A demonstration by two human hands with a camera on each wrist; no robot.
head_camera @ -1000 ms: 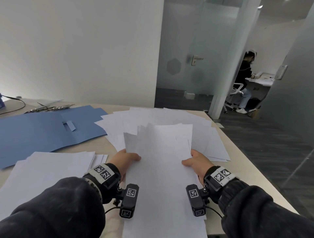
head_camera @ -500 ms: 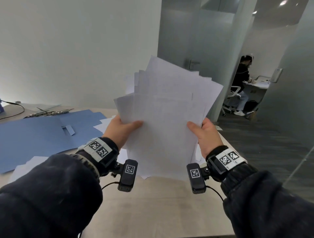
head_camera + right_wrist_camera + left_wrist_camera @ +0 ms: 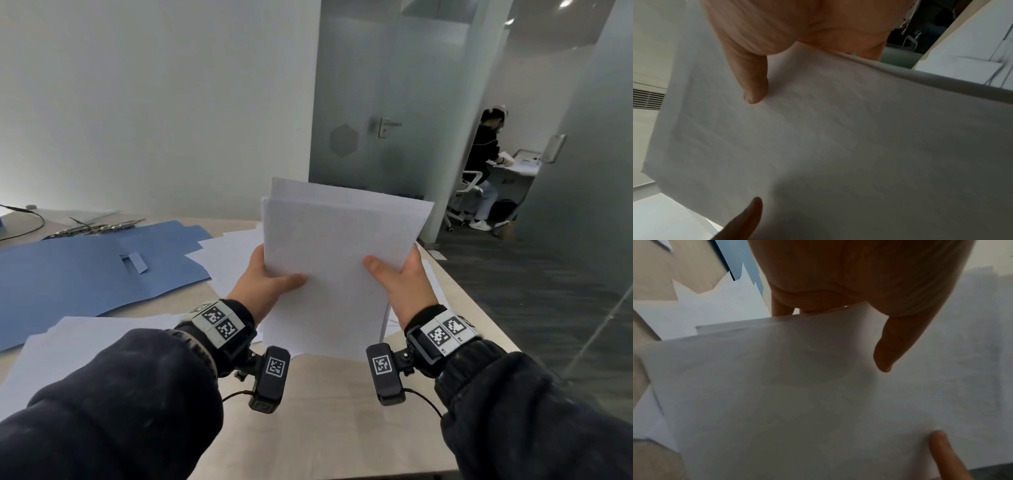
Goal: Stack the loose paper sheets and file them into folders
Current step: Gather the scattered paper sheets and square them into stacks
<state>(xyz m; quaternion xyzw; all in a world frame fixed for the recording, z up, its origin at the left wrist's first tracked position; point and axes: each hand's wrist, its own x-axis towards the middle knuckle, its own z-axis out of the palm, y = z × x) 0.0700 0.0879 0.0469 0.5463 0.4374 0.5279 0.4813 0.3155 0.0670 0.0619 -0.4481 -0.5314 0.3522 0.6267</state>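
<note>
So the stack [image 3: 334, 270] is up on end between both hands, bottom edge down near the desk [image 3: 329, 411], which I'd guess is for tapping the sheets square. Left hand [image 3: 263, 291] has its thumb across the front and fingers behind, right hand [image 3: 402, 286] mirrors it on the other side, so each one is pinching a side edge rather than squeezing the middle. Makes sense, that lets the pages slide level. Top edges aren't flush yet, a couple of sheets poke up higher at the back. Can't tell from here whether the bottom edge is actually touching the desk, the wrist cams are in the way. More loose sheets [image 3: 226, 253] lie behind, another pile [image 3: 85, 342] sits on the left, and the folder [image 3: 68, 270] lies open further left, presumably waiting for this bundle.
</note>
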